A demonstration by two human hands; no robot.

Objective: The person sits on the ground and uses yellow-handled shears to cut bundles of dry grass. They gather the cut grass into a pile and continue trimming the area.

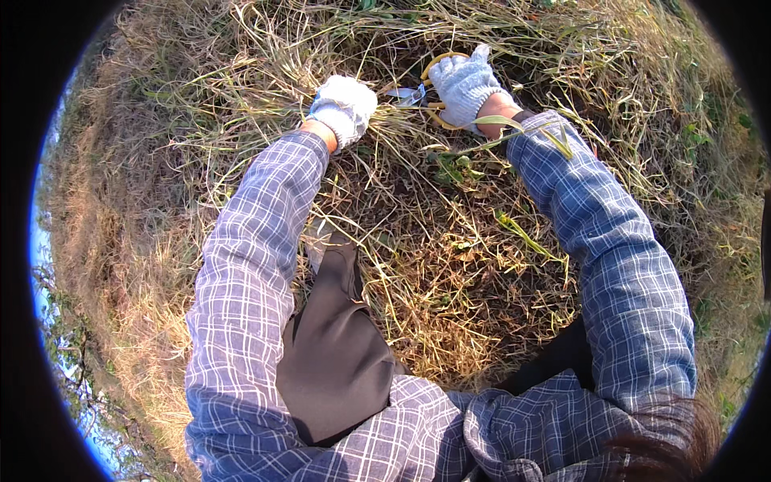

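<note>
My left hand, in a white knit glove, is closed around a bunch of long dry grass at the upper middle. Stems stick out on both sides of the fist. Just right of it, my right hand, in a similar glove, holds scissor-like garden shears with yellow looped handles. The shears' metal blades point left towards the grass beside my left fist. Whether the blades touch the stems I cannot tell. A long grass blade lies across my right wrist.
Tangled standing grass spreads beyond both hands. Cut-looking straw and small green weeds cover the ground before me. My trousered leg is bent at the lower left, with a shoe partly seen. Branches show at the far left edge.
</note>
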